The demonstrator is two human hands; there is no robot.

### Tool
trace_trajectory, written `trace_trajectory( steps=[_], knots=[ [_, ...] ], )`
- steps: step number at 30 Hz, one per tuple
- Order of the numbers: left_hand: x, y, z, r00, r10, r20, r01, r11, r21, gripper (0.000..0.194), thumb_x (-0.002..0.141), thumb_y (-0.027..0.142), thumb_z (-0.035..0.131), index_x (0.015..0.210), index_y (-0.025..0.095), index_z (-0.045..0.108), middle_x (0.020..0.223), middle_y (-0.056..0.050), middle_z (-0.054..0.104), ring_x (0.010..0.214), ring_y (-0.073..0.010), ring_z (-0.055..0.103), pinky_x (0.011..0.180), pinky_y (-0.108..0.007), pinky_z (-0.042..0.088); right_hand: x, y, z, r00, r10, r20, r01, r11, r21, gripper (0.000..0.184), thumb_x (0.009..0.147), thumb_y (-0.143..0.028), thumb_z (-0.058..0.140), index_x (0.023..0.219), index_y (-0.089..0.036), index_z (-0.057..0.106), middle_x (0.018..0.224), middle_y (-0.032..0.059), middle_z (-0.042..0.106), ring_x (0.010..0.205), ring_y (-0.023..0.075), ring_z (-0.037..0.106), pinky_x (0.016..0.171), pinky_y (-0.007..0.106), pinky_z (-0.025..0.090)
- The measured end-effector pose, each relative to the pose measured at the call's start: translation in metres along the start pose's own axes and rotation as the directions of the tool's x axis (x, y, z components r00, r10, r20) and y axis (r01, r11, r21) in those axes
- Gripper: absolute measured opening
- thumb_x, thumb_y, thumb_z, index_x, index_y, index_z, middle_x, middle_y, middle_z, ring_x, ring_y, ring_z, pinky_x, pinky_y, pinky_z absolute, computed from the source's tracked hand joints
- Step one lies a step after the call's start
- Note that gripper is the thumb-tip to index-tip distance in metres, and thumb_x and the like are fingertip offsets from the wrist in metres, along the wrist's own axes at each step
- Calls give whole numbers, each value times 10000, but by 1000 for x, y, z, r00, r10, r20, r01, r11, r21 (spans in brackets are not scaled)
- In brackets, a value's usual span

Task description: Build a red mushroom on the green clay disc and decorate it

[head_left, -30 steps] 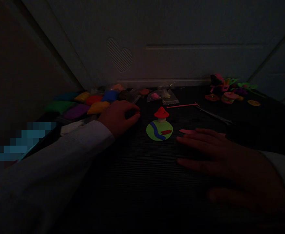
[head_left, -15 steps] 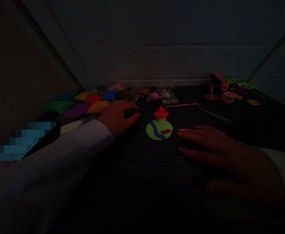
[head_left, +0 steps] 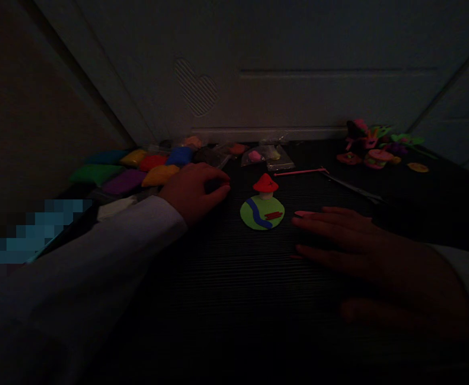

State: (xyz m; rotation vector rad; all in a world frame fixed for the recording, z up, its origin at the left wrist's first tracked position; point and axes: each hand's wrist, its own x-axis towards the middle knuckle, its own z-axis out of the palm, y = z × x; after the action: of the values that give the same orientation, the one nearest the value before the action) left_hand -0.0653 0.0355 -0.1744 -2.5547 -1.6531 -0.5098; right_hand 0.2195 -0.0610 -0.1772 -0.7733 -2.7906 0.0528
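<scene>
In the dim head view my left hand (head_left: 192,192) rests beside the colored clay packets, thumb and fingertips closed in a pinch. Whatever sits in the pinch is too dark to name. To its right stands a small clay piece: a flat green disc (head_left: 245,215) with a wavy blue stripe, a short reddish-brown piece (head_left: 273,215), and a mushroom with a red cap (head_left: 265,184) and pale stem at its back edge. My right hand (head_left: 370,262) lies flat with fingers spread, partly over a pink tool (head_left: 304,214). A thin reddish strip (head_left: 296,257) shows by its fingers.
Colored clay packets, among them green (head_left: 96,174), purple (head_left: 124,182) and blue (head_left: 179,156), lie at left. A pink stick (head_left: 301,172) and scissors (head_left: 354,187) lie behind my right hand. Clay figures (head_left: 376,158) stand at back right. A pixelated bright panel (head_left: 38,232) is at far left.
</scene>
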Motion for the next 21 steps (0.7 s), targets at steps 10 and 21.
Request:
trace_trajectory(
  steps=[10,21],
  knots=[
    [1,-2,1,1000,2,10,-2,1000,-3,359,769,408,443,976,168,611,979,-67,627,924,-216,551,816,-354,430,-1,-2,0,1000,3,-19,-3,1000,5,465,815,-368,458,1249,-207,427,1420,39,271,1296,226,240,1018,478,265],
    [0,0,0,1000,-6,14,6,1000,-3,356,767,409,436,974,178,611,992,-57,624,938,-212,548,834,-351,422,2,-5,2,998,-58,14,58,997,-40,547,817,-467,407,1283,-180,397,1426,98,242,1276,294,266,985,543,268]
  ],
)
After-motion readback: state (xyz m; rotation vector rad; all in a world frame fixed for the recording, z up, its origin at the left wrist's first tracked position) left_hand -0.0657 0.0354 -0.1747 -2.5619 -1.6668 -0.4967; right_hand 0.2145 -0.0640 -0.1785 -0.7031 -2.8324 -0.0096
